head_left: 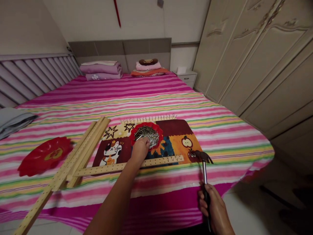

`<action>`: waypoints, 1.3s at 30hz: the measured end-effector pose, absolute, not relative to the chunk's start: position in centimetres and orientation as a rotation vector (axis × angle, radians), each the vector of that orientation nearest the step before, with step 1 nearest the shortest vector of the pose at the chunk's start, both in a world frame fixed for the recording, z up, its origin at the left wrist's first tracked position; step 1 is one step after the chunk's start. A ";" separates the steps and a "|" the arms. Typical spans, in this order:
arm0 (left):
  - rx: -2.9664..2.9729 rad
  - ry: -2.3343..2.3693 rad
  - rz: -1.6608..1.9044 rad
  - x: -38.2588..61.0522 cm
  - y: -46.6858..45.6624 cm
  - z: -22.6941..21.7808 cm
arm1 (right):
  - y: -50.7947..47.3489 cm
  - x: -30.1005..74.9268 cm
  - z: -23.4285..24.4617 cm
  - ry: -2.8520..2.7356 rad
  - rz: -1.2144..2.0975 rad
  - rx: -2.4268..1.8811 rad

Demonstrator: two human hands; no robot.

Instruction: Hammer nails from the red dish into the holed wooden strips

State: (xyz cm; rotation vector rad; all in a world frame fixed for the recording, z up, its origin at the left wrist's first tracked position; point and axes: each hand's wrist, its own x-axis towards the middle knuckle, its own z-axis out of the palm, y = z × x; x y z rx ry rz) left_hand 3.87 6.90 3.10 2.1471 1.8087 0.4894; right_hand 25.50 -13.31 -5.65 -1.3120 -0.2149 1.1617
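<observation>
My left hand [140,150] reaches into a red scalloped dish [159,129] heaped with steel nails [147,135], its fingers resting on the pile. I cannot tell whether they hold any nails. The dish sits on a colourful cartoon cat mat [174,128], and a perforated wooden strip [122,167] lies just below my wrist. My right hand [212,205] grips the dark handle of a claw hammer [204,173], with its head over the mat's near right corner. A row of nails [149,118] stands along the mat's far edge.
Several more perforated wooden strips [73,156] lie crossed at the left, next to a red scalloped plate [45,156]. All this rests on a striped pink bed cover [232,143]. Folded bedding [101,70] lies at the headboard, and a tall cream wardrobe [256,58] stands at the right.
</observation>
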 end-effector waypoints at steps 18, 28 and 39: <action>0.950 1.160 0.987 2.3 2.9 4.1 | -13.2 25.5 -5.3 -0.218 1.185 -1.329; 0.760 0.981 0.872 2.2 0.9 3.4 | -13.1 25.5 -5.0 -0.225 1.177 -1.347; 0.892 1.056 0.870 3.2 -0.3 2.2 | -13.1 25.5 -4.8 -0.217 1.202 -1.321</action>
